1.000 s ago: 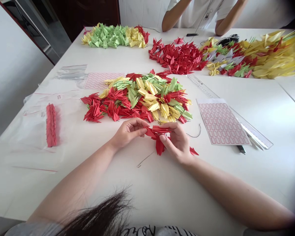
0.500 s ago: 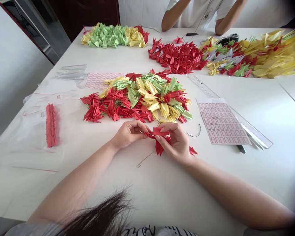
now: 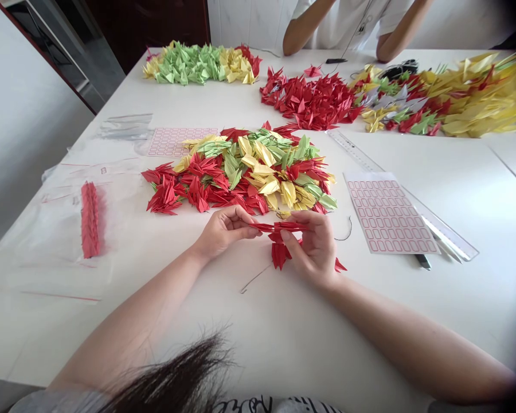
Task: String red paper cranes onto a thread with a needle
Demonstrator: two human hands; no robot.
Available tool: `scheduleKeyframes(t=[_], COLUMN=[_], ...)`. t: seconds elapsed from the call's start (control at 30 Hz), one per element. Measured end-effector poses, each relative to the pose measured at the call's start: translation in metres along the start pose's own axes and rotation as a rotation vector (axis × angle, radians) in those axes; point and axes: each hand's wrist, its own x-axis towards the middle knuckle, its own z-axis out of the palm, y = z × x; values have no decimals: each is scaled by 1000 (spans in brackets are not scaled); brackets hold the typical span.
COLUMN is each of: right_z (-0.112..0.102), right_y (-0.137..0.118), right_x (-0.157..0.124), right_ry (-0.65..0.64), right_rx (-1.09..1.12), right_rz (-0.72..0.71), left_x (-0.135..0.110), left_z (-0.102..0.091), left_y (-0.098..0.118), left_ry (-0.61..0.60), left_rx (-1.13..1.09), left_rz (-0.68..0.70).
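Observation:
Between my two hands is a small stack of red folded paper cranes [image 3: 279, 228], held level just above the table. My left hand [image 3: 223, 232] pinches its left end with thumb and fingertips. At the right end, the thumb and fingers of my right hand [image 3: 313, 244] close on the same stack. More red cranes [image 3: 279, 255] hang or lie just below my right hand; whether they touch it I cannot tell. A thin wire or thread [image 3: 254, 280] lies on the table below, and a dark thread [image 3: 346, 232] curls to the right.
A pile of red, yellow and green paper cranes [image 3: 258, 166] lies beyond my hands. Plastic bags, one with a red bundle [image 3: 90, 221], lie left. Label sheet [image 3: 387, 215] and ruler [image 3: 449, 229] lie right. Across the table sits a person [image 3: 348, 26] near further crane piles [image 3: 309, 97].
The red cranes between my hands have turned from a flat face showing to edge-on. My right hand has shifted slightly right, and its fingers have moved along the stack.

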Motion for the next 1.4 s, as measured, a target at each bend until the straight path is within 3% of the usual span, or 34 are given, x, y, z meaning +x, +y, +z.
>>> scheduleKeyframes(t=[0.4,0.67,0.87,1.03,1.4], right_z=[-2,0,1,-1,-2], right_y=[-4,-4,-5,-5,-9], right_x=[4,4,6,6,7], right_ry=[-24,-27,38,18,-22], right_rx=[33,8,-34,-110,-112], right_rz=[76,48,-78,-199,-176], left_x=[-1,-1,0,1,1], left_z=[-2,-2,-3,-3,0], left_y=[4,4,4,2,4], left_ry=[39,44,105,71,55], left_rx=[9,4,6,33,64], left_rz=[-151,-83,10,-15,-30])
